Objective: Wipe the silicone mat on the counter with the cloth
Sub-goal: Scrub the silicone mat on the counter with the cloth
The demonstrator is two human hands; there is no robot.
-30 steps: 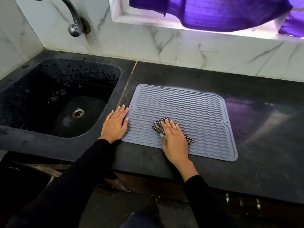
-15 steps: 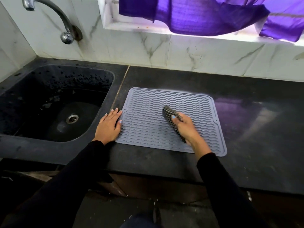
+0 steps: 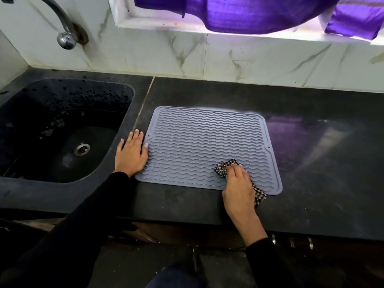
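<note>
Right hand lies on the near right part of the silicone mat, fingers curled over a bunched cloth and pressing it down onto the ribs. Cloth is a black-and-white check; one wad shows ahead of the fingertips, a second tail trails out past the heel of the hand and over the mat's near edge onto the counter. Left hand rests flat beside the mat's left edge, fingers straight and together, thumb tip touching the mat's rim, holding nothing.

Mat: one, grey-blue, roughly square with rounded corners, raised border, surface covered in rows of wavy ridges running left to right. Small tab with a hole on the left edge, another on the right edge; two tabs in all. It lies flat on the dark stone counter, its near edge close to the counter's front.

Left of the mat: one black sink, one round metal drain in its basin, droplets speckling its far wall. Beyond the sink and up from the mat's far left corner: one chrome tap on the white marbled wall. Beyond the mat's far edge, above the wall tiles: purple curtain cloth, two pieces, hanging over a bright window ledge. Two black sleeves, one per arm.
</note>
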